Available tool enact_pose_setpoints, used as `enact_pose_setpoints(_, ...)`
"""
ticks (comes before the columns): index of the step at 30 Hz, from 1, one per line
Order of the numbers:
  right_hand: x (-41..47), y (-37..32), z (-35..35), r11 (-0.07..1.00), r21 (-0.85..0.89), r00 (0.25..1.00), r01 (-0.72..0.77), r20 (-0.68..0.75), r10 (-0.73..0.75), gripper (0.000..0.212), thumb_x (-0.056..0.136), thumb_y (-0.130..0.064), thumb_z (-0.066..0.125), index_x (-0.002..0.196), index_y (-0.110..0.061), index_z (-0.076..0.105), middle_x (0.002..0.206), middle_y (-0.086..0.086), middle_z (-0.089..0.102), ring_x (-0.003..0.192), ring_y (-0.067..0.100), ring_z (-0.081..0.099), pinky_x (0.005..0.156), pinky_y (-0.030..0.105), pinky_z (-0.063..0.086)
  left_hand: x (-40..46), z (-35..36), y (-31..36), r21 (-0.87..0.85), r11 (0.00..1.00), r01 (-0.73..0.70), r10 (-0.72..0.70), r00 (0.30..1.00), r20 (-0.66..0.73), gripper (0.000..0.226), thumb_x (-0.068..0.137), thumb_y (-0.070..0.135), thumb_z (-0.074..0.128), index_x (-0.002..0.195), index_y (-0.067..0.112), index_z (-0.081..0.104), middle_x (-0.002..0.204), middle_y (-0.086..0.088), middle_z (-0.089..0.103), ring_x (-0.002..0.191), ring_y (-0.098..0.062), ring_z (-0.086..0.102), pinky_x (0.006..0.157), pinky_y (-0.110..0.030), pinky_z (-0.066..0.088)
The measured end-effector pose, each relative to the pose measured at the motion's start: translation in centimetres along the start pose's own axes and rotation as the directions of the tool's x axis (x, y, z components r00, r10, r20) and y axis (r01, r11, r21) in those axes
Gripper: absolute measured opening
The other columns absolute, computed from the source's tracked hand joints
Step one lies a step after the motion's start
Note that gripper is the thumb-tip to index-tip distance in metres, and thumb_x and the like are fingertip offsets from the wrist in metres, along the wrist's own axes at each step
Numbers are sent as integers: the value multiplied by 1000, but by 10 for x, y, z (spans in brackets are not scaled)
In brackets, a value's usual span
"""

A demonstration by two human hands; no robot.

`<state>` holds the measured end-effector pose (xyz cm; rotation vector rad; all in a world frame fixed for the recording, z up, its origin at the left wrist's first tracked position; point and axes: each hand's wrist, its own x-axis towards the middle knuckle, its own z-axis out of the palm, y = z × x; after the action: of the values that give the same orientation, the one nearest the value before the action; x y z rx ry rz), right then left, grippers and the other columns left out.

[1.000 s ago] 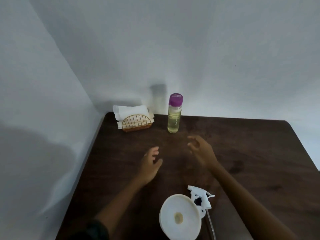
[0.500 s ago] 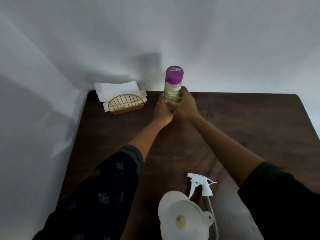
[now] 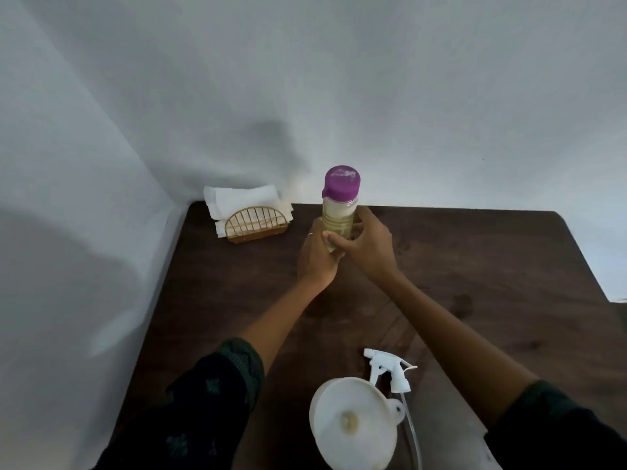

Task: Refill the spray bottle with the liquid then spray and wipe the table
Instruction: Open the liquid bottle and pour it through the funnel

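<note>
- Left hand point(image 3: 317, 254) and right hand point(image 3: 368, 245) both grip the purple-capped bottle point(image 3: 340, 205), upright at the table's point(image 3: 475, 266) far edge.
- Napkin holder point(image 3: 252, 222) far left.
- White funnel point(image 3: 353, 424) and spray head point(image 3: 390, 369) near.

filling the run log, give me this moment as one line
stage: refill, fetching liquid | left hand: grips refill bottle | right hand: grips it too | purple cap: on | funnel: near edge

The lower body of the bottle point(image 3: 340, 212) was hidden behind the left hand point(image 3: 317, 254) and right hand point(image 3: 368, 247) wrapped around it. Nearer than the hands, the funnel point(image 3: 353, 424) was cut off by the bottom edge, as was the spray head point(image 3: 390, 371)'s tube.
</note>
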<state>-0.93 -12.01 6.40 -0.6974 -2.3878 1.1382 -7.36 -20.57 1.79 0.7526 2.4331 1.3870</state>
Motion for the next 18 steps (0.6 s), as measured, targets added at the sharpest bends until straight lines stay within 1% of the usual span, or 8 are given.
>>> enact_pose_setpoints(3,-13,-21,-15,1000,-5,999,17,-36,-17,55,71,-48,74,112,-16,55,101,-2,68,81,6,62,72,28,57,-14,-14,18,7,999,-43,43,999,-25,40,84,28,64,118,17,46,109,-4,61,97,-20,61,76,-43,56)
enact_pose_setpoints(7,-34,-50,-39,998,30,996,56,-71,-54,60,68,-56,70,112,-17,57,98,-3,69,82,9,65,73,36,58,-39,-36,48,23,987,-157,158,985,-65,41,88,37,58,119,13,48,107,-5,62,94,-17,61,73,-27,50)
enact_pose_setpoints(9,-47,-66,-53,996,39,993,84,-87,-80,57,68,-54,71,110,-17,57,94,-6,67,80,8,64,72,37,58,-54,-48,64,18,978,-206,207,975,-85,48,86,49,51,118,13,49,102,-4,63,89,-16,62,68,-20,47)
enact_pose_setpoints(11,-60,-81,-66,993,25,989,117,-97,-114,54,69,-52,72,108,-18,57,91,-8,65,78,8,64,71,36,57,-69,-60,78,14,970,-242,242,965,-104,51,85,53,49,117,13,50,99,-3,63,86,-14,61,64,-15,42)
enact_pose_setpoints(13,-71,-95,-80,991,7,987,136,-85,-135,54,68,-53,73,107,-18,57,92,-8,66,77,7,63,71,35,57,-83,-69,91,8,964,-266,265,956,-126,57,81,62,46,114,16,49,97,0,63,85,-13,61,64,-16,42)
enact_pose_setpoints(15,-80,-110,-96,990,5,989,144,-35,-144,59,66,-56,74,109,-20,56,97,-7,67,77,5,63,72,33,56,-99,-78,104,-8,960,-279,276,952,-136,62,74,67,42,112,19,49,97,3,63,85,-11,61,65,-19,45)
enact_pose_setpoints(18,-93,-137,-123,990,23,988,142,66,-143,70,63,-58,76,119,-28,48,101,-10,63,77,5,64,73,33,57,-117,-89,118,-24,960,-278,273,954,-125,67,68,75,44,115,27,48,102,8,63,91,-7,62,75,-31,53)
